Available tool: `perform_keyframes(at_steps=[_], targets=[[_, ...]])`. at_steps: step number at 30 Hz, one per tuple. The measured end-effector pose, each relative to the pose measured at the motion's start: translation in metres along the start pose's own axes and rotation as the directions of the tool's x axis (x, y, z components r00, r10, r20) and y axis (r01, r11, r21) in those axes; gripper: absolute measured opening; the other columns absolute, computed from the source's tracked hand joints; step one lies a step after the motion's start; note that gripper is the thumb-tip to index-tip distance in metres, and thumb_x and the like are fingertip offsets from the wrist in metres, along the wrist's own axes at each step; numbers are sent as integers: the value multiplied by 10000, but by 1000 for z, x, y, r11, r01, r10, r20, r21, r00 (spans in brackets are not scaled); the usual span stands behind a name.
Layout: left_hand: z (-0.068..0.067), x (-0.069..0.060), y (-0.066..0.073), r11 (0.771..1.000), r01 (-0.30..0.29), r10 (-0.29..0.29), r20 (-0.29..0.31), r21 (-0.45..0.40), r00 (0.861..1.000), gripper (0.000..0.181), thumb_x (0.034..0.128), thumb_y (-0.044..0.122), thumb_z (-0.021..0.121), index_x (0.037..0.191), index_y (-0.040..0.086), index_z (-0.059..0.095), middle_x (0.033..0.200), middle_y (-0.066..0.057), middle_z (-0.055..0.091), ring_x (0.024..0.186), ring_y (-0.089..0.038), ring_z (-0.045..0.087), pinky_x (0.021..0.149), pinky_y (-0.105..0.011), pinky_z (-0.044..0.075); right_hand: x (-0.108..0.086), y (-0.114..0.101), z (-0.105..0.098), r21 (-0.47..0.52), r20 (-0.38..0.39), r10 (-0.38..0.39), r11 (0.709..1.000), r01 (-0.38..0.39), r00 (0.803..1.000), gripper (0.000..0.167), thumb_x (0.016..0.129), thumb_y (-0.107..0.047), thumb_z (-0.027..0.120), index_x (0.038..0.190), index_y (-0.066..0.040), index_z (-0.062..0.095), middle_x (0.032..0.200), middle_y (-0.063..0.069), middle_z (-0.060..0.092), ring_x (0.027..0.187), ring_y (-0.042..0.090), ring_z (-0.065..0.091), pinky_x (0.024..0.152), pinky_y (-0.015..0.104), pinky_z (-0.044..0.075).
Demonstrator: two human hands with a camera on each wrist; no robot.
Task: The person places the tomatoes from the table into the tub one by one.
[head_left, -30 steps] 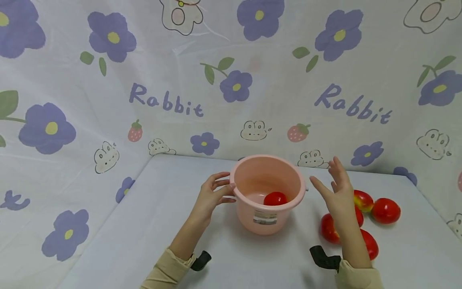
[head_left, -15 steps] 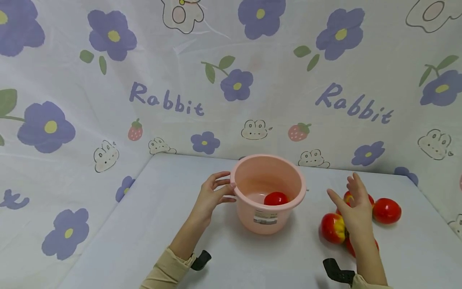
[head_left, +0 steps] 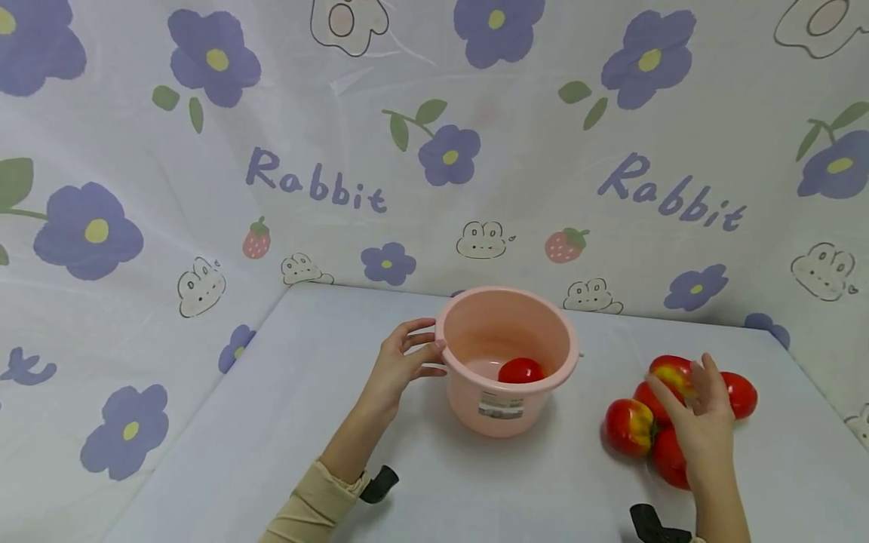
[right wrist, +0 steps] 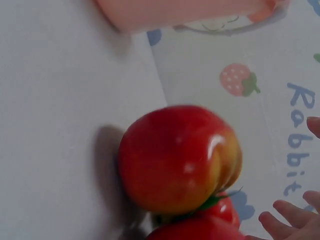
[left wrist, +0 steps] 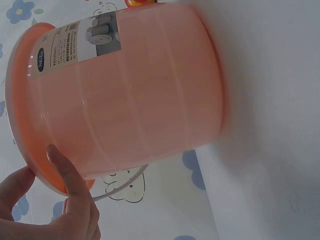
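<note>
Pinching the bucket by its rim with the left hand; holding the right hand wide near red fruits.

One bucket; six red fruits; two hands.

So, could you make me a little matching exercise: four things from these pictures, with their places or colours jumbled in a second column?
Things:
1. bucket
2. lone red fruit
3. fruit group
4. label

Places or colours:
A. inside the bucket
B. on the bucket's outer wall
C. pink, pinched at the rim by the left grip
D. on the table, right of the bucket in the head view

Pairs: 1-C, 2-A, 3-D, 4-B
</note>
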State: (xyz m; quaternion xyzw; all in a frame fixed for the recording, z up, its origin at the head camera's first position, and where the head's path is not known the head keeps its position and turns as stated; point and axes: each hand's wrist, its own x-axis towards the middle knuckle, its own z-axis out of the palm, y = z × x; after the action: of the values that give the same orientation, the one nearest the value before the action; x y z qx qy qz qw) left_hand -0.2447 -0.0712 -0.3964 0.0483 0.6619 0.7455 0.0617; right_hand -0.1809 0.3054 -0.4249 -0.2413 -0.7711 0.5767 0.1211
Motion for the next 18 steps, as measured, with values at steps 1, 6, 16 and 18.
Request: perform_keyframes(at_steps=[1,6,16,18], targets=[[0,0,0,1000,-2,2,3,-1,1000,523,889,150,704,1368,121,495,1292,-178,571,809,-141,716,793,-352,622,1,2,-2,-3,-8,14,1000,-14,1000,872,915,-447,628,1535,-446,16,1655,-35,109,1544,187,62,1257,475,113],[1,1,0,1000,-5,5,0,5,1000,522,890,156,705,1367,122,496,1290,-179,572,810,-143,717,795,-354,622,7,12,-9,-23,-49,76,997,-77,996,880,919,-440,622,1543,-421,1,1656,-10,87,1545,218,53,1255,488,108],[2,2,1,1000,7,-7,-11,1,1000,518,888,149,705,1364,122,502,1292,-183,571,804,-140,714,785,-344,623,14,26,-28,13,-120,167,986,-166,979,909,902,-471,631,1540,-416,-14,1659,-18,61,1547,215,12,1258,492,67],[2,2,1,1000,9,-9,-13,-1,1000,519,887,149,706,1364,124,502,1294,-180,571,804,-140,713,788,-348,623,15,29,-31,39,-133,184,983,-181,974,916,893,-472,643,1539,-422,-4,1658,-33,57,1547,197,9,1254,495,70]])
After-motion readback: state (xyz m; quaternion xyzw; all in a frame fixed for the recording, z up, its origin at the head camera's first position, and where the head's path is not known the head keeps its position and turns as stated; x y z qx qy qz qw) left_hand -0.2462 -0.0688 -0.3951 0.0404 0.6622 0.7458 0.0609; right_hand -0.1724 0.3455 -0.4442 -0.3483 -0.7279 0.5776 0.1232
